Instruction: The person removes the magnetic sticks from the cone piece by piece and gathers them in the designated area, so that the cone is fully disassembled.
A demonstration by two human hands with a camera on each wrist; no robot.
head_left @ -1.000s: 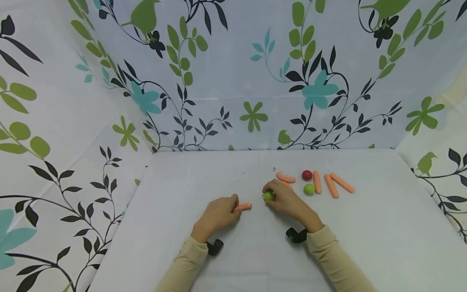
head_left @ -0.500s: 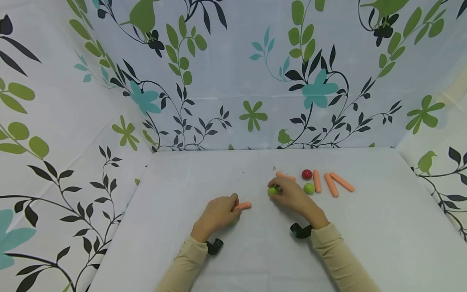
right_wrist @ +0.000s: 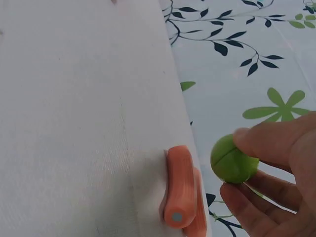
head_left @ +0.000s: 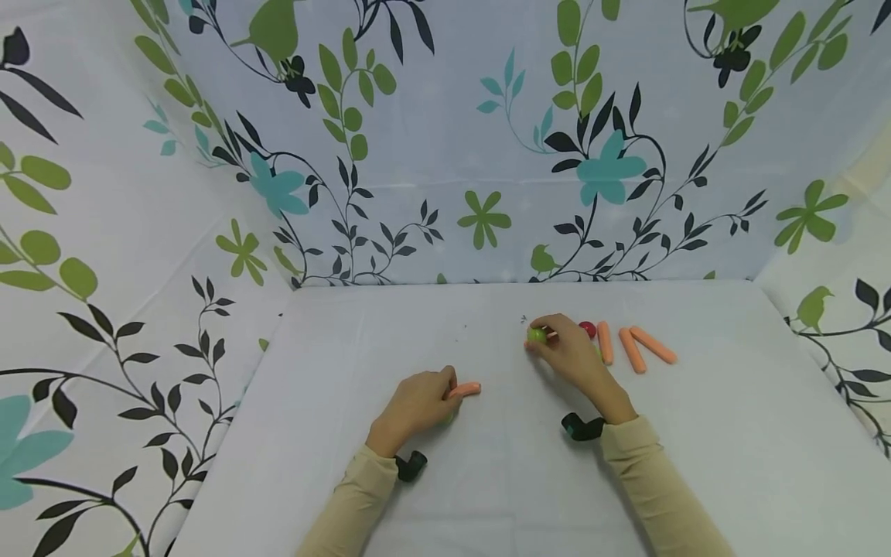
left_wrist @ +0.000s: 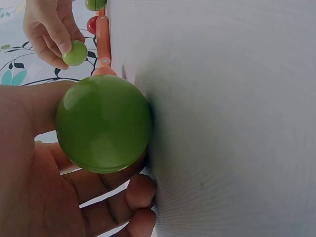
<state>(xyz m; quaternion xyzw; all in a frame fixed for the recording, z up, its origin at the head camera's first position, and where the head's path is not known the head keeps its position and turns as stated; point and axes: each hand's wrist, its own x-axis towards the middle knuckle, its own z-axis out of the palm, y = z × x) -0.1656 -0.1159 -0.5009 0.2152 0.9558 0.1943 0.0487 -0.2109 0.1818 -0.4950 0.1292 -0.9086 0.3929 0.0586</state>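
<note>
My left hand (head_left: 415,404) rests low on the table, thumb and fingers gripping an orange sausage-shaped stick (head_left: 466,389) that pokes out to the right. Close in the left wrist view, a green ball (left_wrist: 103,123) sits at the palm and hides most of that stick (left_wrist: 104,72). My right hand (head_left: 569,350) pinches another green ball (right_wrist: 232,160) between thumb and fingertips, raised above the table. Just beside it in the right wrist view lies a curved orange stick (right_wrist: 179,190) with a grey dot on its end, and a second one (right_wrist: 198,207) behind it.
A red ball (head_left: 588,329) and a third green ball (head_left: 597,352) are partly covered by my right hand. To their right lie several straight orange sticks (head_left: 632,350). Leaf-patterned cloth (head_left: 445,155) rises behind the white table (head_left: 334,333).
My right hand has carried its green ball away from me and slightly right, up to the curved sticks. My left hand stays in place; some green now shows under its palm.
</note>
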